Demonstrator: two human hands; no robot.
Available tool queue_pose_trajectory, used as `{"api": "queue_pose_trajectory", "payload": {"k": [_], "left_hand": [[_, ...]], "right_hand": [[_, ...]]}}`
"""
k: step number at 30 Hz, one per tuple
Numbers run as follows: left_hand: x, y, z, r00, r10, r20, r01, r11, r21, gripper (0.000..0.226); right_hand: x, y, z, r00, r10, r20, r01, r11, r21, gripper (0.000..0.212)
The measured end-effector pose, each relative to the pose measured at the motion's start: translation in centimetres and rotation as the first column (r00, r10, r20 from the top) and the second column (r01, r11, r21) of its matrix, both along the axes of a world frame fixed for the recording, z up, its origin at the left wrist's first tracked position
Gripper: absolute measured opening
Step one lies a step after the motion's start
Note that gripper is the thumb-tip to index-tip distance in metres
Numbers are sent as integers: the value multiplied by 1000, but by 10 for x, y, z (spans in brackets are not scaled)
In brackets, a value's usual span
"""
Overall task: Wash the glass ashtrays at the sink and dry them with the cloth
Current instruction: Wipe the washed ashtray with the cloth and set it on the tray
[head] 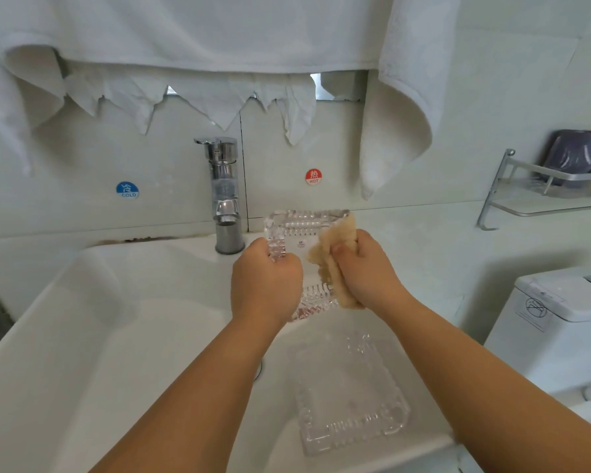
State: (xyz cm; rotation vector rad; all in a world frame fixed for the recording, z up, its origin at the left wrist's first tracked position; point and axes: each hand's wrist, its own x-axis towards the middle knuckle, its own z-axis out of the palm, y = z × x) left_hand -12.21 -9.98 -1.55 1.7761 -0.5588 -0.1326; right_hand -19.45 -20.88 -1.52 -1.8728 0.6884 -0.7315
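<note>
Two glass ashtrays are here: we hold one ashtray (297, 233) tilted up above the sink (82, 336), near the tap (226, 199), our left hand (265, 285) curled round its left rim, our right hand (362, 268) gripping the tan cloth (331, 264) against its right side; the second ashtray (352, 397) lies in the basin below

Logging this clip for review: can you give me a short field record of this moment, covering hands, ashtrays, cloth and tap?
left hand: grips the held ashtray's left edge
right hand: holds the tan cloth against the ashtray's right side
held ashtray: tilted up above the sink
second ashtray: lying in the basin, untouched
tap: no water visibly running
stage: looks like wiping with the cloth
</note>
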Motion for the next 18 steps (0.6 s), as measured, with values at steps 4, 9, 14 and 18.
{"api": "queue_pose_trajectory", "payload": {"k": [4,9,14,18], "left_hand": [[2,0,3,997,50,-61,-53,996,-65,40],[-5,-2,1,998,37,-47,-39,998,-56,36],[-3,-1,-2,991,122,46,-121,992,-29,12],[-2,-2,-4,984,157,87,-153,987,-59,10]], "right_hand": [[0,-3,-1,996,36,-79,-42,997,-67,10],[5,-10,-11,950,-246,-195,168,923,-346,40],[3,-8,-9,984,58,-169,-55,998,27,22],[-4,-14,-7,964,233,-126,-187,937,295,11]]}}
